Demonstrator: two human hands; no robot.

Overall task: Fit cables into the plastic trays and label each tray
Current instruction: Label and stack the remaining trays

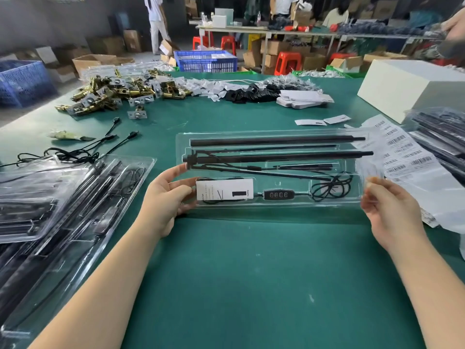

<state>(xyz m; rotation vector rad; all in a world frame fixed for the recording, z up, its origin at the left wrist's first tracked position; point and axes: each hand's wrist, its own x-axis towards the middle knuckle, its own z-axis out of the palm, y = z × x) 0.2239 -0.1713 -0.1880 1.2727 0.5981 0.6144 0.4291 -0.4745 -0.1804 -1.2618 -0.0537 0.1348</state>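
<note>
A clear plastic tray lies across the green table in front of me. In it are black rods, a coiled black cable with an inline controller, and a white label card. My left hand grips the tray's left end, thumb by the card. My right hand holds the tray's right end, fingers pinched on its rim.
Filled trays are stacked at the left, more at the right. Barcode label sheets lie right of the tray. Loose black cables, brass hardware, paper tags, and a white box sit farther back.
</note>
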